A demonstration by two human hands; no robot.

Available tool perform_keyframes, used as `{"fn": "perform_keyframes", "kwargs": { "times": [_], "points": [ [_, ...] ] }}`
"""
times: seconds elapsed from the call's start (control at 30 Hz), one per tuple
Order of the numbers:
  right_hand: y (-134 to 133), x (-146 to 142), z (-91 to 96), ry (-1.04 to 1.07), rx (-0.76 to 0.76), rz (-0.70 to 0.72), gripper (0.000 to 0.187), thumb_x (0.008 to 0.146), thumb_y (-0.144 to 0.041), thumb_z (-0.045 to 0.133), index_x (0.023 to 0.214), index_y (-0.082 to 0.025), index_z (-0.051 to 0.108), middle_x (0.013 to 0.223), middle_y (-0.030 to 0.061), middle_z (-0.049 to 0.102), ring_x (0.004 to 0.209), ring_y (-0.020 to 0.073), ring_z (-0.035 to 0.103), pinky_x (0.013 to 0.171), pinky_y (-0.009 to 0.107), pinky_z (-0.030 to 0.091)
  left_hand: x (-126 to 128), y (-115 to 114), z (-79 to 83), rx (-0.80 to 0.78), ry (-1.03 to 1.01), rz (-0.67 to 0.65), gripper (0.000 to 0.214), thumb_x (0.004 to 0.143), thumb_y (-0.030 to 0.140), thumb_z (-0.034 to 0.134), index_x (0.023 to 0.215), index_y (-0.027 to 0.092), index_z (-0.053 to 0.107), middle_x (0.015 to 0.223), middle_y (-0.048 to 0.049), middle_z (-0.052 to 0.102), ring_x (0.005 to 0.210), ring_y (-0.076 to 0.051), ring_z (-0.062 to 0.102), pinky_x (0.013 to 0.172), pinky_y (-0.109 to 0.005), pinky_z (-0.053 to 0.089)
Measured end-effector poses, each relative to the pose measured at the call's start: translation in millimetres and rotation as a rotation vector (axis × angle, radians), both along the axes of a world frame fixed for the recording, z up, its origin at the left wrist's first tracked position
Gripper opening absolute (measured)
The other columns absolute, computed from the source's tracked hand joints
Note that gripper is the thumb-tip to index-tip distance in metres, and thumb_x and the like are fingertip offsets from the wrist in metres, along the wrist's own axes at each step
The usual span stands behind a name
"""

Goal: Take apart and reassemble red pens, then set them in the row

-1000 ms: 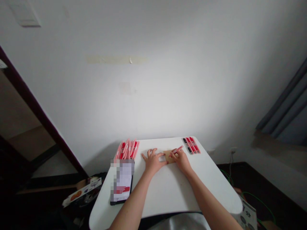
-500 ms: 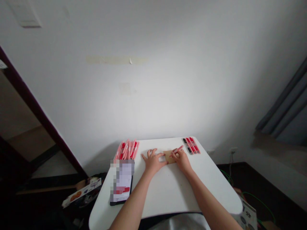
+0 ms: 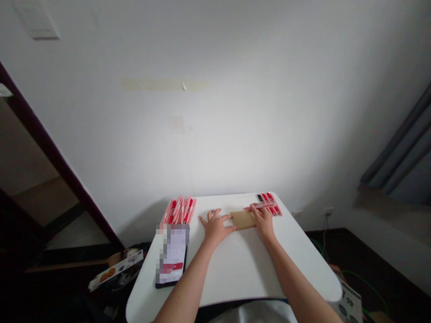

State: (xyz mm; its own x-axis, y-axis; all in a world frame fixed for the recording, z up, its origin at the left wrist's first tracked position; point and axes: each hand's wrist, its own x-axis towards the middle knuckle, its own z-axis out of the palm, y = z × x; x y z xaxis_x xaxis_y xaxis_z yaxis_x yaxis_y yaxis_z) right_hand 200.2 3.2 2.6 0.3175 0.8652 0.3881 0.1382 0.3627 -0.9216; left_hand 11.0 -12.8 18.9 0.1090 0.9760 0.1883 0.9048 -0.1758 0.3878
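A small brown piece of paper lies flat on the white table. At its left edge, my left hand rests with fingers spread, thumb and forefinger touching the paper. My right hand is closed on a pink pen at the paper's right end, the pen lying nearly level. Just behind that hand, several red, pink and black pens lie side by side, partly hidden by it. I cannot make out any marks on the paper.
A heap of pink and red pens lies at the table's back left. In front of it is a phone or tablet, its screen partly blurred. The wall rises behind the table. Green cables run along the floor at right.
My right hand has moved right with the pen, uncovering more of the brown paper. The pen has tipped from slanted to nearly level. My left hand stays in place.
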Motion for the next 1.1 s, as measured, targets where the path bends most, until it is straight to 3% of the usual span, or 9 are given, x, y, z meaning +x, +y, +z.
{"fn": "perform_keyframes", "kwargs": {
  "times": [0.3, 0.43, 0.57, 0.67, 0.73, 0.8, 0.9, 1.1],
  "points": [
    [4, 2, -4.2, 0.056, -0.026, -0.045, 0.047, 0.073, -0.064, 0.057, 0.075, -0.018, 0.064, 0.081, 0.008, 0.069, 0.076, 0.0217, 0.06, 0.071, 0.033, 0.046, -1, 2, -2.8, 0.012, 0.008, -0.004, 0.045, 0.064, 0.06, 0.068, 0.107, 0.049, 0.063, 0.14, 0.0011, 0.045, 0.132, -0.034, 0.029, 0.102, -0.076, 0.003],
    [4, 6, -4.7, 0.025, 0.007, -0.115, 0.036, 0.075, -0.053, 0.057, 0.073, -0.019, 0.066, 0.084, 0.0063, 0.067, 0.085, 0.0221, 0.057, 0.075, 0.033, 0.043, -1, 2, -3.4, 0.016, 0.013, -0.001, 0.045, 0.065, 0.06, 0.067, 0.108, 0.048, 0.063, 0.139, 0.0008, 0.045, 0.132, -0.033, 0.029, 0.103, -0.075, 0.003],
    [3, 2, 1.3, 0.363, -0.041, 0.047, 0.023, 0.069, -0.039, 0.063, 0.081, -0.02, 0.067, 0.087, 0.0027, 0.065, 0.072, 0.015, 0.056, 0.064, 0.027, 0.042, -1, 2, -4.2, 0.014, 0.022, -0.001, 0.046, 0.065, 0.061, 0.067, 0.109, 0.049, 0.062, 0.14, 0.0003, 0.045, 0.132, -0.033, 0.028, 0.103, -0.075, 0.003],
    [1, -1, 10.0, 0.654, -0.057, 0.2, 0.032, 0.059, -0.031, 0.073, 0.089, -0.023, 0.066, 0.087, -0.0001, 0.064, 0.058, 0.0087, 0.048, 0.052, 0.023, 0.036, -1, 1, -3.4, 0.016, 0.027, -0.002, 0.046, 0.065, 0.062, 0.066, 0.11, 0.05, 0.061, 0.14, 0.0007, 0.045, 0.132, -0.033, 0.029, 0.102, -0.076, 0.004],
    [-2, 0, 16.5, 0.786, -0.067, 0.318, 0.033, 0.064, -0.037, 0.072, 0.094, -0.026, 0.064, 0.083, -0.0012, 0.063, 0.058, 0.0089, 0.048, 0.051, 0.022, 0.036, -1, 0, -2.0, 0.017, 0.023, -0.004, 0.046, 0.066, 0.062, 0.065, 0.11, 0.05, 0.061, 0.139, 0.0009, 0.045, 0.132, -0.033, 0.029, 0.102, -0.076, 0.004],
    [-6, 2, 21.5, 0.867, -0.088, 0.433, 0.028, 0.073, -0.05, 0.065, 0.087, -0.026, 0.062, 0.077, -0.0011, 0.06, 0.059, 0.0106, 0.049, 0.052, 0.023, 0.039, -1, -1, -0.2, 0.014, 0.02, -0.008, 0.046, 0.066, 0.061, 0.065, 0.11, 0.049, 0.061, 0.139, 0.0006, 0.045, 0.131, -0.034, 0.03, 0.103, -0.075, 0.004],
    [-12, 6, 24.4, 0.929, -0.09, 0.577, 0.046, 0.078, -0.068, 0.049, 0.069, -0.024, 0.055, 0.068, -0.0008, 0.054, 0.059, 0.0122, 0.048, 0.055, 0.027, 0.042, 0, -3, 2.5, 0.003, 0.021, -0.007, 0.046, 0.067, 0.06, 0.065, 0.111, 0.049, 0.061, 0.139, 0.0003, 0.045, 0.132, -0.034, 0.029, 0.103, -0.075, 0.004],
    [-16, 9, 21.7, 1.033, -0.099, 0.687, 0.055, 0.079, -0.068, 0.044, 0.051, -0.021, 0.036, 0.057, -0.003, 0.04, 0.057, 0.0122, 0.042, 0.057, 0.029, 0.043, 0, -3, 3.7, -0.009, 0.026, -0.005, 0.047, 0.067, 0.059, 0.065, 0.112, 0.048, 0.061, 0.14, 0.0004, 0.044, 0.132, -0.034, 0.028, 0.104, -0.074, 0.004]
  ]
}}
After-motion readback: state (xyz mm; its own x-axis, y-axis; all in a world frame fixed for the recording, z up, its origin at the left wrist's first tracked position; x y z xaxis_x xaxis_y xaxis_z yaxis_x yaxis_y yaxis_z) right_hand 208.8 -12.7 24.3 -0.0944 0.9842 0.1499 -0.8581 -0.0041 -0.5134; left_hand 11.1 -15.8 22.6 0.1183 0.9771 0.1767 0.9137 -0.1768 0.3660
